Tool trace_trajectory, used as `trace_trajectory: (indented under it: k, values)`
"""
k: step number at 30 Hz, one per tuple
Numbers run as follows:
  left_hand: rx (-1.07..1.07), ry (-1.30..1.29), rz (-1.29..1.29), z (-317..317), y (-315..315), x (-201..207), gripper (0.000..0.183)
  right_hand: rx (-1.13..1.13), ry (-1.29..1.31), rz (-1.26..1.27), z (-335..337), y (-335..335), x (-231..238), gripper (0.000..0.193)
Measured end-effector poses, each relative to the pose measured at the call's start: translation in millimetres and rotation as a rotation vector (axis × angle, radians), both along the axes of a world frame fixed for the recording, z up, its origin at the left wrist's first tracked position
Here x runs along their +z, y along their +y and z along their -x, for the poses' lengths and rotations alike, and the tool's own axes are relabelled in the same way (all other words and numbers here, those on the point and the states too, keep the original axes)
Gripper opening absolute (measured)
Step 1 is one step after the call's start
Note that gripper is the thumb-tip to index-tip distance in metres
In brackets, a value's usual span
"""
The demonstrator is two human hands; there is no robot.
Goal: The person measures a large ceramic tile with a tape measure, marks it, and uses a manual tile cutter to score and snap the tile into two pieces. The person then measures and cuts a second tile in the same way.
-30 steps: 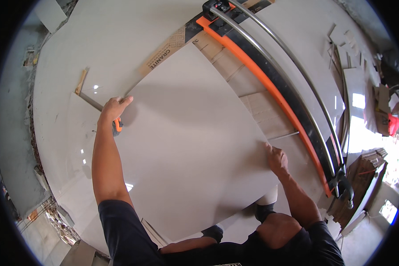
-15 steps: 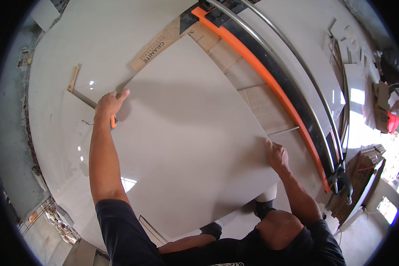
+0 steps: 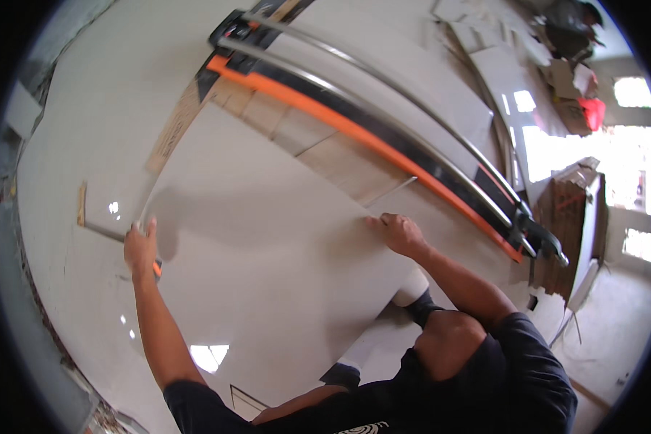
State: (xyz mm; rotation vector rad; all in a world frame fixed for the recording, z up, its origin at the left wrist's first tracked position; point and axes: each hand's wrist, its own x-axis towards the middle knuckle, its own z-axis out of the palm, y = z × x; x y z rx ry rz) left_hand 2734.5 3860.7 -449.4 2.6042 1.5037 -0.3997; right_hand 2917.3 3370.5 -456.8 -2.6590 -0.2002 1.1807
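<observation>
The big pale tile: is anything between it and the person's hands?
Nothing visible: the left hand and right hand both hold the big pale tile at its edges. The orange-and-black cutter lies past its far right edge, not in between.

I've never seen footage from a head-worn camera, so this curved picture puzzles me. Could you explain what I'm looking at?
There is no robot here: a person is working with bare hands. A wide fisheye camera on their head looks down, so straight edges bend near the rim. The left hand and right hand hold a large pale slab by opposite edges. Beyond it, on the glossy surface, lies a long orange-and-black frame with two metal rails, probably a tile cutter. Brown cardboard shows past the slab's far corner.
</observation>
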Motion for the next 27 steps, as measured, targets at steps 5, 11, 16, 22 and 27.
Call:
trace_trajectory:
  k: [5,11,16,22,27]
  values:
    - [0.176,-0.235,0.354,25,-53,25,0.046,0.188,-0.304,-0.248,-11,-57,23,0.039]
    - [-0.033,-0.305,0.48,5,-123,71,0.039,0.438,-1.062,0.125,-153,-152,40,0.025]
    - [-0.127,-0.327,0.67,-72,-224,109,0.034,-0.101,-0.871,-0.035,-271,-189,42,0.052]
    - [-0.06,-0.287,1.032,-190,-372,129,0.037,0.003,-0.749,-0.001,-382,-176,-8,0.062]
    - [0.112,-0.393,1.262,-272,-465,101,0.044,0.139,-0.453,0.028,-430,-163,-47,0.067]
